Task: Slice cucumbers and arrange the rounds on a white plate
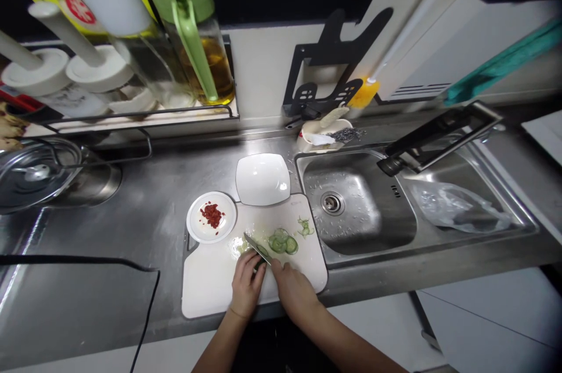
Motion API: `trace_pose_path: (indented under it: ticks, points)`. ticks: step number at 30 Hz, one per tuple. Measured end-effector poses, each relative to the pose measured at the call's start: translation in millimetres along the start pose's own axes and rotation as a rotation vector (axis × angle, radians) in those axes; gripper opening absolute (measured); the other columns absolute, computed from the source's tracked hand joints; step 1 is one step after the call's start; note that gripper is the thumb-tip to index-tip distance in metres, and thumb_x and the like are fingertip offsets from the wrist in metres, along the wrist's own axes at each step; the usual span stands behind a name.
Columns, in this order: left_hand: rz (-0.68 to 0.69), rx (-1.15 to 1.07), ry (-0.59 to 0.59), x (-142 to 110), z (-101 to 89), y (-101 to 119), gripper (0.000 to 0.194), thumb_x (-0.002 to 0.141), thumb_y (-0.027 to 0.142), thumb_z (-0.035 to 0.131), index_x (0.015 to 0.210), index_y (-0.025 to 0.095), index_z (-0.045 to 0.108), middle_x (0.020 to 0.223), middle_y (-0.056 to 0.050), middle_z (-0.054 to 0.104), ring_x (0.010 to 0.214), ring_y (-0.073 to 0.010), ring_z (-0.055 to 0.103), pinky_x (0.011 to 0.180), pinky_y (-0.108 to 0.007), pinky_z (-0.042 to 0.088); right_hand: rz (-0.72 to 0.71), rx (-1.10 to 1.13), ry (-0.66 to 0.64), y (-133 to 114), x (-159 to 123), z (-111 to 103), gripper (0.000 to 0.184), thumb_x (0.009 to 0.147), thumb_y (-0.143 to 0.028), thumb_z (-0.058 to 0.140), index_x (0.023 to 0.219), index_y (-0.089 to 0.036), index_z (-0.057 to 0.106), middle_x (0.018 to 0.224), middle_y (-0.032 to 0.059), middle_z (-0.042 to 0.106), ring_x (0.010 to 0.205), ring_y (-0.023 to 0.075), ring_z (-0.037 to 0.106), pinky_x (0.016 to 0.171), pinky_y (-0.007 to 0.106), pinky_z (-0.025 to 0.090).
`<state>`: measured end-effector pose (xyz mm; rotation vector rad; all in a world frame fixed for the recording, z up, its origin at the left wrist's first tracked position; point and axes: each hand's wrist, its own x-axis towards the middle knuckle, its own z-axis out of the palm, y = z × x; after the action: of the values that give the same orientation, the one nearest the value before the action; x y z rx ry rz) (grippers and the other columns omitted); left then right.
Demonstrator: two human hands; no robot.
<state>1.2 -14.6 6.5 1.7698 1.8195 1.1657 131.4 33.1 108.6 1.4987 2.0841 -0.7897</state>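
Note:
My left hand is closed around a piece of cucumber on the white cutting board. In my right hand is a knife, its blade pointing up and to the left across the cucumber's end. My right hand hides the handle. Several round cucumber slices lie in a small pile just right of the blade. Thin green peel shreds sit near the board's right edge.
A round white plate with red bits overlaps the board's upper left corner. Behind it stands a square white dish. The steel sink is at the right. Bottles and jars line a rack at the upper left.

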Motion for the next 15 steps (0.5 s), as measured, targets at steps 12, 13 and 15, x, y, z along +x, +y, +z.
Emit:
trace_pose_path:
  ticks: [12,13,15]
  points:
    - [-0.331,0.239,0.245,8,-69.6,-37,0.036,0.083,0.039,0.056,0.111,0.017,0.058,0.104,-0.010,0.065,0.092,-0.0207,0.063,0.084,-0.038,0.051,-0.034,-0.059,0.120,17,-9,11,0.043,0.084,-0.003,0.036,0.120,-0.020,0.051,0.095,0.0083,0.065,0.081,0.0158,0.065,0.068,0.023,0.044]
    - [-0.334,0.273,0.253,9,-76.0,-45,0.036,0.083,0.040,0.055,0.111,0.017,0.058,0.104,-0.010,0.065,0.092,-0.0213,0.062,0.085,-0.039,0.050,-0.046,-0.067,0.129,18,-10,12,0.042,0.083,-0.003,0.036,0.118,-0.020,0.053,0.096,0.0083,0.064,0.080,0.0154,0.065,0.067,0.023,0.044]
    - [-0.323,0.308,0.249,9,-84.0,-58,0.037,0.084,0.040,0.053,0.110,0.015,0.058,0.102,-0.011,0.064,0.094,-0.0226,0.061,0.085,-0.040,0.049,-0.074,-0.086,0.140,20,-12,13,0.040,0.082,-0.002,0.037,0.115,-0.019,0.053,0.098,0.0091,0.063,0.078,0.0160,0.064,0.066,0.024,0.043]
